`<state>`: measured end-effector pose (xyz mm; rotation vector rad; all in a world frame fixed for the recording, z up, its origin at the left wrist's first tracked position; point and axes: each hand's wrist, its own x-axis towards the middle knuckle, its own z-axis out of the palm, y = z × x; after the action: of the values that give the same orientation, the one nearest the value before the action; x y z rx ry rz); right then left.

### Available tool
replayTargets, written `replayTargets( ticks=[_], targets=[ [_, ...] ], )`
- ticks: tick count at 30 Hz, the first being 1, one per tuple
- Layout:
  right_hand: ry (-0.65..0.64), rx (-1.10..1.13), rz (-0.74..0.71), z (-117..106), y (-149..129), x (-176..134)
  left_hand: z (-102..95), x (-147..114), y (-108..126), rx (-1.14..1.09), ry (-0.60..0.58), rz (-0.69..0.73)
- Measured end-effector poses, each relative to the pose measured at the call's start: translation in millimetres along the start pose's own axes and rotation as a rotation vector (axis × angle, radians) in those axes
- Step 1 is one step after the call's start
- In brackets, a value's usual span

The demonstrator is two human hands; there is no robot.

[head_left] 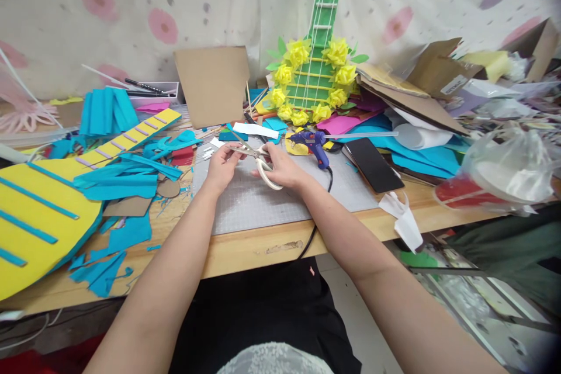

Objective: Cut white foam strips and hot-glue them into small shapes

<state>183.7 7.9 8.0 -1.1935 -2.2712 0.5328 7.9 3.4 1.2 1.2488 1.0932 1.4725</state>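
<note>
My right hand point(283, 166) holds white-handled scissors point(264, 176) over the grey cutting mat point(258, 213). The blades are apart and point left, toward my left hand point(222, 168). That hand's fingertips are pinched together at the blades; whatever is between them is too small to make out. Several small white pieces point(207, 153) lie just left of the left fingers. Behind the hands is a white paper strip point(255, 130). A blue glue gun point(316, 146) rests on the mat's far side, right of my right hand, with a clear glue stick in its back.
At left lies a yellow guitar shape point(48, 198) beside blue paper scraps point(127, 178). A green guitar shape point(313, 79) with yellow flowers stands at the back. A black phone point(372, 165) and a plastic-covered bucket point(495, 178) are at right. The glue gun's cord point(312, 239) hangs over the table edge.
</note>
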Motion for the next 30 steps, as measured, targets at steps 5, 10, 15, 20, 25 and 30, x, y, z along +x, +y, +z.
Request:
replayTargets(
  ticks=[5,10,15,20,25,30],
  targets=[
    [0.010,-0.079,0.023,-2.9,-1.1,-0.3,-1.3,0.4,-1.6,0.020,-0.013,0.012],
    [0.004,-0.142,0.054,-6.8,-4.9,-1.1,-5.0,2.7,-7.4,0.090,-0.049,0.088],
    [0.009,-0.204,0.079,-6.2,-6.3,-0.6,-6.6,4.1,-9.8,0.153,-0.054,0.112],
    [0.023,-0.277,0.100,-6.4,-6.3,0.0,-6.3,3.3,-8.1,0.190,-0.050,0.116],
    [0.054,-0.256,0.145,-7.4,-4.3,0.6,-4.0,1.0,-0.8,0.158,-0.066,0.127],
    [0.159,-0.105,0.260,-6.7,4.2,2.4,-0.2,-0.7,1.2,0.014,-0.061,0.025]
  ],
)
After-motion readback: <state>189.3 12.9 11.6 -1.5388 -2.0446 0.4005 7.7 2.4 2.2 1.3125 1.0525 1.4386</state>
